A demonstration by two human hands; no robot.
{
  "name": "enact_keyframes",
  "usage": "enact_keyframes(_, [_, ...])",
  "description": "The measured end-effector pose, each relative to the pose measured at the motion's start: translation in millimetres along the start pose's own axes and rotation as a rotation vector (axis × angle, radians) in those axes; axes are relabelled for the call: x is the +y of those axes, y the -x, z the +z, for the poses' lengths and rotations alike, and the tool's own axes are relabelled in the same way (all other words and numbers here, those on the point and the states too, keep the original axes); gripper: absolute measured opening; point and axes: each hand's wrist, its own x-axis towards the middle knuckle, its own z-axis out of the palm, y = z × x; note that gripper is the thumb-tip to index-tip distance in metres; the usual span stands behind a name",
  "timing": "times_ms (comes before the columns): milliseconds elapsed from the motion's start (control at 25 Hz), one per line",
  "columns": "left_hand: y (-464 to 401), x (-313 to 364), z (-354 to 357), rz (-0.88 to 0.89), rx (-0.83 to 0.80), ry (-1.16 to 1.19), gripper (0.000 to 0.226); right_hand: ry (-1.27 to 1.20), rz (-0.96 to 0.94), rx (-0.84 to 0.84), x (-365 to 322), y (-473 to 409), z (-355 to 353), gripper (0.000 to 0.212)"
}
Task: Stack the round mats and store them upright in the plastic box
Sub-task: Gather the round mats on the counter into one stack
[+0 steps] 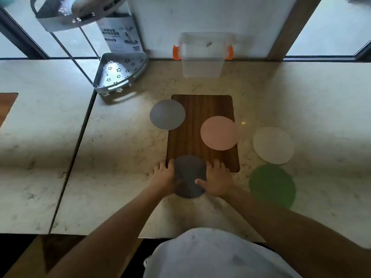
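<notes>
Dark grey mat (189,175) seemingly between both hands (190,177).

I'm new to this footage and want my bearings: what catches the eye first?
Both hands, left hand and right hand, flank a dark grey round mat at the near end of a wooden cutting board. Grey, pink, cream and green mats lie scattered; a clear plastic box with orange clips stands behind.

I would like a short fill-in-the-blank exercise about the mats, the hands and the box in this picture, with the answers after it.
1. Both hands touch the dark ____ mat.
2. The pink mat lies mostly on the wooden ____.
3. The green mat lies nearest the ____ mat.
4. The box has ____ clips at its sides.

Missing words: grey; board; white; orange
</notes>
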Motion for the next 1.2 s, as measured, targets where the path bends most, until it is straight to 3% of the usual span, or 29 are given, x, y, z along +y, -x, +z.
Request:
enact_keyframes(160, [3.2, 3.1, 6.5, -0.027, 0.136, 0.082, 0.079, 0.087, 0.03, 0.151, -8.2, 1.8, 9.2, 0.082])
enact_keyframes(280, [9.5, 13.5, 12.9, -0.069, 0.17, 0.167, 0.069, 0.012, 0.05, 0.198, -12.5, 1.9, 13.5, 0.075])
enact_keyframes(440, [5.9, 16.3, 14.9, -0.139, 0.187, 0.397, 0.045, -0.233, 0.07, 0.203, -10.6, 1.4, 13.1, 0.073])
enact_keyframes(600, [-6.8, 11.0, 11.4, -0.276, 0.198, 0.63, 0.031, -0.601, 0.094, 0.229, -4.0, -4.2, 5.6, 0.038])
enact_keyframes(760, [-21.2, 16.5, 3.7, -0.343, 0.183, 0.696, 0.014, -0.754, 0.106, 0.254, 11.0, -15.0, -7.8, 0.03])
enact_keyframes(920, [-52.6, 37.8, -25.1, -0.265, 0.186, 0.742, 0.002, -0.804, 0.151, 0.306, 32.5, -30.9, -27.5, 0.026])
enact_keyframes(1040, [-79.2, 64.6, -48.0, -0.187, 0.208, 0.742, 0.017, -0.783, 0.212, 0.399, 56.1, -48.3, -46.7, 0.026])
enact_keyframes(1200, [-115.4, 96.7, -69.0, -0.111, 0.211, 0.725, 0.016, -0.738, 0.221, 0.478, 90.6, -76.1, -74.5, 0.027])
